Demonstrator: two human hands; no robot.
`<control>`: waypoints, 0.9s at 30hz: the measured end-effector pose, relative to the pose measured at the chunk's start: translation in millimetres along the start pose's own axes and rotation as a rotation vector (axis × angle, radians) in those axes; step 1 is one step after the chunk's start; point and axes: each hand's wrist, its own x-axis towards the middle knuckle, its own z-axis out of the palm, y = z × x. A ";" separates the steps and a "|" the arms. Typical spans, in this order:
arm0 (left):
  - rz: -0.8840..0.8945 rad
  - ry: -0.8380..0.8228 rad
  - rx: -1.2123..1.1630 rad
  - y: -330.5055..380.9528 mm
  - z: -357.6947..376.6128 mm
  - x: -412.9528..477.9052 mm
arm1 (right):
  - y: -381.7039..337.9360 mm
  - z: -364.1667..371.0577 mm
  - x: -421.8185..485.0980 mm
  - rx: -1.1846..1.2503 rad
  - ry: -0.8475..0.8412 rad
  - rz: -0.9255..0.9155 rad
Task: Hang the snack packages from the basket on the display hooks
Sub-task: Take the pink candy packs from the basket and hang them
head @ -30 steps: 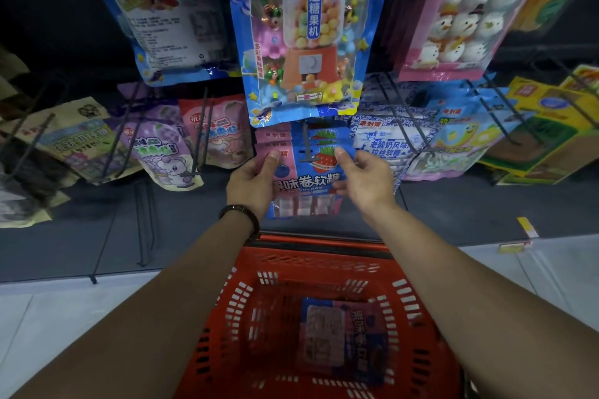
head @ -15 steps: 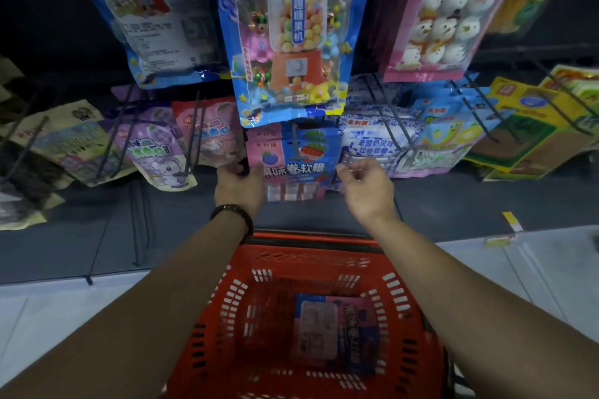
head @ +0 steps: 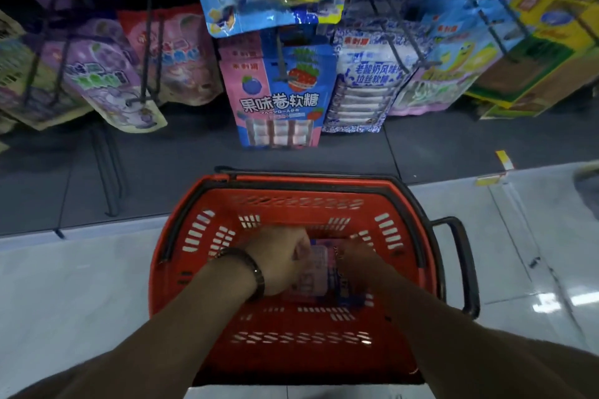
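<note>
Head view: inside the red plastic basket [head: 291, 186], the left hand [head: 278, 259] curls round a pink-and-blue snack package [head: 319, 269]; the blurred right hand [head: 356, 257] touches it, grip unclear.

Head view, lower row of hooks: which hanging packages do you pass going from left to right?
purple pouch → red-pink pouch → pink-and-blue package → blue-and-white package → pale-blue and yellow pouch → yellow-and-green packs at the far right.
</note>
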 end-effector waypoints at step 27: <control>-0.075 -0.231 0.265 5.7 -23.8 25.0 | -17.3 -8.2 46.6 -0.392 -0.120 -0.016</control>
